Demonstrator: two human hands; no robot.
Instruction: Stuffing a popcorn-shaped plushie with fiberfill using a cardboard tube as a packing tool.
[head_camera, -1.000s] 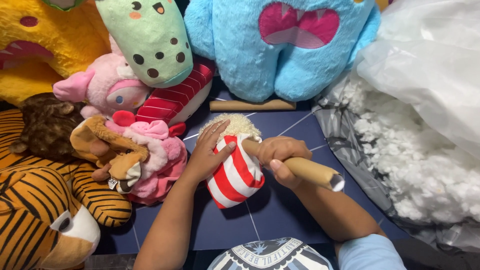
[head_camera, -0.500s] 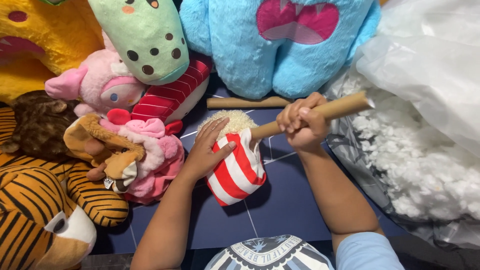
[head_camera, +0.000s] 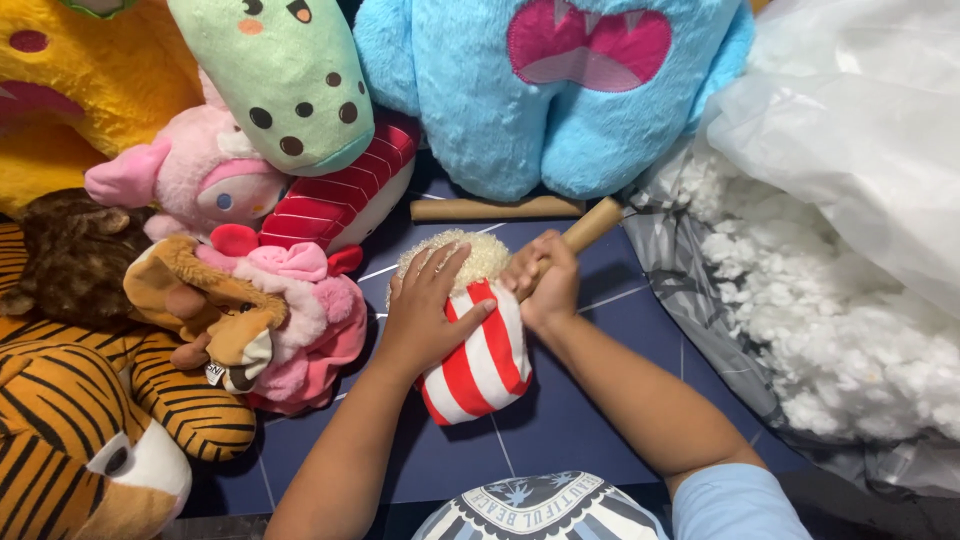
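A small plush toy (head_camera: 478, 365) with red and white stripes and a fuzzy cream top lies on a dark blue mat (head_camera: 560, 440) in the middle. My left hand (head_camera: 425, 315) rests flat over its top and side, holding it down. My right hand (head_camera: 545, 280) is closed around a brown cardboard stick (head_camera: 592, 226), whose lower end points into the toy's cream top. The stick's free end angles up and to the right.
Plush animals crowd the left and back: a tiger (head_camera: 90, 430), a pink one (head_camera: 290, 310), a green spotted one (head_camera: 290, 80), a big blue monster (head_camera: 560, 90). A second cardboard stick (head_camera: 495, 209) lies behind. White stuffing (head_camera: 830, 300) fills a plastic bag at right.
My right hand swung the stick up from low right and has now brought it down closer, its end pushed into the toy's top. My left hand stayed on the toy.
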